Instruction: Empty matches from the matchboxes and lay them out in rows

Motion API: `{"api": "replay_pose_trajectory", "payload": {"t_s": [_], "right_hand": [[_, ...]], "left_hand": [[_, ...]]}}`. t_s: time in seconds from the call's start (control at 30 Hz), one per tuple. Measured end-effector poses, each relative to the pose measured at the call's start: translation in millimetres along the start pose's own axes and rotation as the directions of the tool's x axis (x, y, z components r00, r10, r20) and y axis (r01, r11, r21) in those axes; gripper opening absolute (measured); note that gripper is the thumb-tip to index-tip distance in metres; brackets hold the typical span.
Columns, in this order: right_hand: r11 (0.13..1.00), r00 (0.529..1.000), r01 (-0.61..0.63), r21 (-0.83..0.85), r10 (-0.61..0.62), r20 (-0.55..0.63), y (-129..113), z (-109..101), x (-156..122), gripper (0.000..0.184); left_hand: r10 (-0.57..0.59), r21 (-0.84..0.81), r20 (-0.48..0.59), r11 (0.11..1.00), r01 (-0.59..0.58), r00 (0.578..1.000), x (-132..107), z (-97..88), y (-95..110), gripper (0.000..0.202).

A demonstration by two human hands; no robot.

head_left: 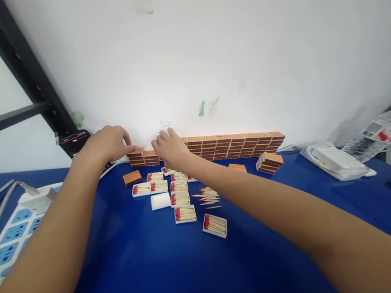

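A long low wall of stacked orange matchboxes (225, 145) runs along the white wall at the back of the blue table (157, 274). My left hand (106, 143) rests on the top left end of that stack, fingers curled onto a box. My right hand (170, 150) is at the stack just right of it, fingers bent around a box there. In front lie several open match trays (181, 199) with red-tipped matches, a loose pile of matches (207, 196), an empty white tray (160, 201) and a single orange box (132, 178).
A white and blue power strip (9, 230) with a plugged cable lies at the left. A dark phone (74, 140) leans against the wall behind my left hand. A short tilted stack of boxes (269, 161) and plastic-wrapped packets (338, 161) sit at the right. Black shelf frame upper left.
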State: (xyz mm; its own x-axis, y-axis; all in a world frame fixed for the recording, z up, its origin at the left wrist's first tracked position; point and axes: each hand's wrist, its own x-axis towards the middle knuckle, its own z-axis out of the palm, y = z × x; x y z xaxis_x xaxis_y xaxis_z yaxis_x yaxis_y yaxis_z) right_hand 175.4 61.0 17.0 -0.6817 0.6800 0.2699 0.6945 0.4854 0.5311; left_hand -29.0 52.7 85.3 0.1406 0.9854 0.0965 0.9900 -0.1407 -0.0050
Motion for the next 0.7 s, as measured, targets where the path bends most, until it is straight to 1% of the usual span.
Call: {"api": "replay_pose_trajectory", "payload": {"t_s": [0.1, 0.23, 0.3, 0.43, 0.5, 0.6, 0.7], "right_hand": [[0.999, 0.999, 0.039, -0.002, -0.039, 0.016, 1, -4, 1, 0.030], [0.995, 0.994, 0.102, 0.007, -0.102, 0.028, 2, -8, -3, 0.024], [0.994, 0.994, 0.110, 0.016, -0.110, 0.025, 2, -9, -5, 0.025], [0.995, 0.996, 0.092, 0.045, -0.092, -0.010, 7, -16, -8, 0.034], [0.995, 0.997, 0.068, 0.070, -0.066, -0.034, 11, -24, -9, 0.035], [0.991, 0.999, 0.035, 0.130, -0.029, -0.045, 19, -42, -18, 0.035], [0.980, 0.998, 0.026, 0.197, -0.014, -0.061, 29, -64, -41, 0.032]], "left_hand": [[-0.001, -0.002, -0.012, 1.000, 0.001, 1.000, -1, -0.9, 0, 0.049], [-0.001, -0.005, -0.010, 1.000, 0.001, 1.000, -1, -2.8, 0, 0.051], [0.000, -0.011, -0.014, 1.000, 0.000, 1.000, -2, -4.4, 1, 0.052], [0.013, -0.024, -0.027, 1.000, -0.013, 1.000, -5, -8.4, 7, 0.049], [0.029, -0.039, -0.044, 0.999, -0.031, 0.999, -7, -10.1, 12, 0.045], [0.055, -0.078, -0.069, 0.995, -0.060, 0.996, -9, -12.6, 18, 0.044], [0.130, -0.142, -0.090, 0.980, -0.142, 0.987, -12, -16.6, 26, 0.047]]}}
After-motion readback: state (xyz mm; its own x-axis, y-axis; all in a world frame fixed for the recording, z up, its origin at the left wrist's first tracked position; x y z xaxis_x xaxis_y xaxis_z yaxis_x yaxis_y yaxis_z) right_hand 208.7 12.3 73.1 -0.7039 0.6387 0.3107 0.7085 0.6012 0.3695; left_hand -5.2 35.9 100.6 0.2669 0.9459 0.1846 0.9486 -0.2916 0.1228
